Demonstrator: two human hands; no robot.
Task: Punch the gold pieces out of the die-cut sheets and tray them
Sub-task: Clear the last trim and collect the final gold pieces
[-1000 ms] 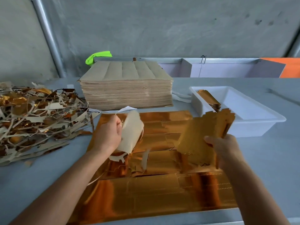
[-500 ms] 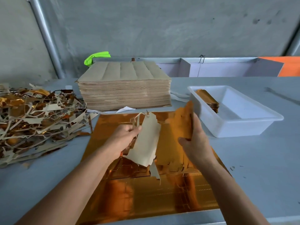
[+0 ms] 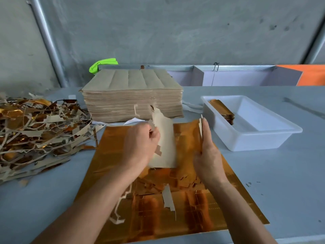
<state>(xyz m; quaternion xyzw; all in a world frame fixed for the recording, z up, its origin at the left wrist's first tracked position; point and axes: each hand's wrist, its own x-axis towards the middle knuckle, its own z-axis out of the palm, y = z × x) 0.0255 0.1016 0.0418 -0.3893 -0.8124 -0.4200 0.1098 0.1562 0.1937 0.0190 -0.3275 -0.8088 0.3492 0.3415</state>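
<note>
1. Grey concrete wall [image 3: 175,32] is standing behind a pale blue-grey tabletop [image 3: 281,173]; a slanted metal pipe [image 3: 47,41] is running down the wall at left.
2. Large gold foil die-cut sheet [image 3: 158,208] is lying flat on the table, nearest the person, torn through its middle.
3. Left hand [image 3: 140,147] is curling its fingers around a beige, ragged-edged strip of card backing [image 3: 165,143], lifting it off the sheet.
4. Right hand [image 3: 207,150] is holding a thin gold punched piece [image 3: 200,127] edge-on, fingers nearly straight along it; thumb position is not visible.
5. White rectangular plastic tray [image 3: 255,138] is sitting right of the sheet, holding a small stack of gold pieces [image 3: 223,111] at its far-left end.
6. Tall brown stack of uncut sheets [image 3: 133,99] is sitting behind; a tangled heap of offcut scrap [image 3: 35,134] is lying at left.
</note>
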